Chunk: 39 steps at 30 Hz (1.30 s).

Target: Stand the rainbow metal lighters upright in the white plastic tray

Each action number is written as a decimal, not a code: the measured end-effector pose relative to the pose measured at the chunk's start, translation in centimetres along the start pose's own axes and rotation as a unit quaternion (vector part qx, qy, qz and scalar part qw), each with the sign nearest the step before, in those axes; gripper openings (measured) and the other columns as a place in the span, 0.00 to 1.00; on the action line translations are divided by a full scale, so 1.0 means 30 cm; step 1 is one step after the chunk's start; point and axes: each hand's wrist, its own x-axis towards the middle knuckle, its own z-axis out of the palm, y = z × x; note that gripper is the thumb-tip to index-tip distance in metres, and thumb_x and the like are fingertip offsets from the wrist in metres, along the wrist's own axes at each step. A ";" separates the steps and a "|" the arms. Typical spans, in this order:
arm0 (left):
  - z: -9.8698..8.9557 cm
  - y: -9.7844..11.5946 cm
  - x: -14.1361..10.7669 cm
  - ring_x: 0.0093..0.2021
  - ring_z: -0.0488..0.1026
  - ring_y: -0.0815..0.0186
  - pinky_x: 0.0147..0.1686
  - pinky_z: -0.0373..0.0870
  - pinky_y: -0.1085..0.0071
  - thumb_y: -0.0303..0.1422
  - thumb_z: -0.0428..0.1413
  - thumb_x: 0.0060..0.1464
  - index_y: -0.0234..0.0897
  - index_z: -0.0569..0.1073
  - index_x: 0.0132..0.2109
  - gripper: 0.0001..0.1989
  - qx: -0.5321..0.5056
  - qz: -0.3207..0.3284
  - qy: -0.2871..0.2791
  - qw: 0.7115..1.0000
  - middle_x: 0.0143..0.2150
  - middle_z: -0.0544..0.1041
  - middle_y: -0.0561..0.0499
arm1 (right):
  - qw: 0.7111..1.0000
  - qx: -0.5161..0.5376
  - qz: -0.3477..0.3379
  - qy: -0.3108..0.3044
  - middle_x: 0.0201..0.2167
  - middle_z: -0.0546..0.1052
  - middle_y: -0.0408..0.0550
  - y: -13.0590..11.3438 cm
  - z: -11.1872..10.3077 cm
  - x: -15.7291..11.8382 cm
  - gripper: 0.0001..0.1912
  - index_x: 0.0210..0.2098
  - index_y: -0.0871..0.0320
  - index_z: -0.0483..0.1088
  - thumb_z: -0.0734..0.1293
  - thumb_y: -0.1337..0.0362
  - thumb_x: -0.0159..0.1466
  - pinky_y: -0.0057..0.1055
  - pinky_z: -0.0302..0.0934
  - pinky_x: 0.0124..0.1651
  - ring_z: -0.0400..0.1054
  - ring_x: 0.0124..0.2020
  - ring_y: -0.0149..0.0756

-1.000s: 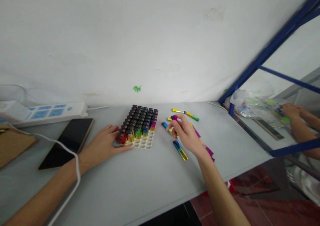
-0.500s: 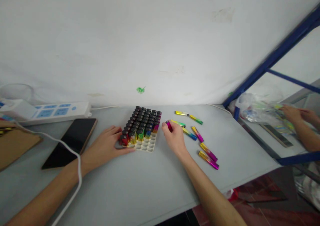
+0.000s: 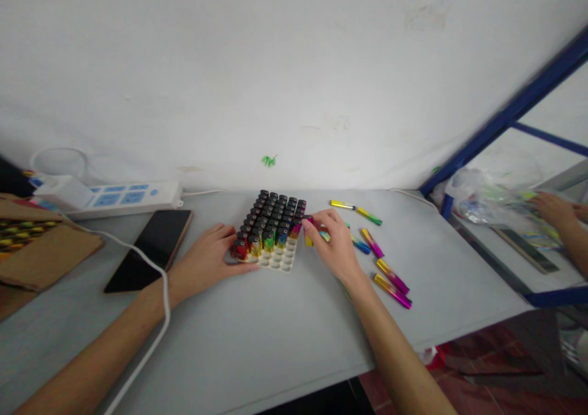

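Note:
A cream tray with round holes [image 3: 285, 263] stands on the table, mostly filled with upright lighters [image 3: 271, 216] that have black tops and shiny coloured bodies. Its front right holes are bare. My left hand [image 3: 209, 258] grips the tray's left front corner, fingers along the side and thumb along the front edge. Pinched in my right hand [image 3: 335, 243] is a yellow and magenta lighter [image 3: 308, 239], held upright at the tray's right edge; whether it touches the tray I cannot tell. Several loose lighters [image 3: 388, 275] lie to the right, some partly hidden behind my right hand.
A phone [image 3: 149, 249], a white power strip [image 3: 133, 197] and an open cardboard box [image 3: 73, 243] are on the left. A white cable [image 3: 163, 317] crosses my left forearm. At right, beyond a blue metal frame [image 3: 546, 138], another person's hand [image 3: 551, 209] works by plastic bags.
My right hand has turned and brought the lighter upright beside the tray's right edge. My left hand keeps its place on the tray. The whole view has shifted slightly.

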 end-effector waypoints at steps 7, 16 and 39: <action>0.002 -0.002 -0.003 0.46 0.75 0.50 0.53 0.71 0.54 0.67 0.59 0.53 0.41 0.81 0.37 0.32 -0.009 0.001 0.000 1.000 0.41 0.80 0.44 | 0.999 0.027 0.027 0.008 0.30 0.82 0.46 -0.039 -0.016 -0.016 0.19 0.42 0.55 0.75 0.64 0.47 0.76 0.33 0.70 0.39 0.77 0.30 0.38; 0.007 -0.009 -0.003 0.47 0.74 0.49 0.54 0.71 0.53 0.66 0.60 0.53 0.40 0.81 0.38 0.32 -0.023 0.001 -0.002 1.000 0.42 0.80 0.43 | 0.992 -0.061 -0.034 -0.109 0.35 0.85 0.50 0.001 -0.005 -0.036 0.13 0.45 0.55 0.76 0.63 0.55 0.78 0.32 0.68 0.41 0.81 0.36 0.41; 0.003 -0.011 0.000 0.49 0.75 0.48 0.56 0.72 0.52 0.67 0.57 0.54 0.40 0.82 0.38 0.34 0.003 -0.011 -0.005 1.000 0.44 0.82 0.42 | 0.964 -0.203 0.010 -0.171 0.32 0.82 0.47 -0.011 0.006 -0.031 0.14 0.44 0.56 0.77 0.67 0.52 0.77 0.30 0.58 0.36 0.74 0.32 0.37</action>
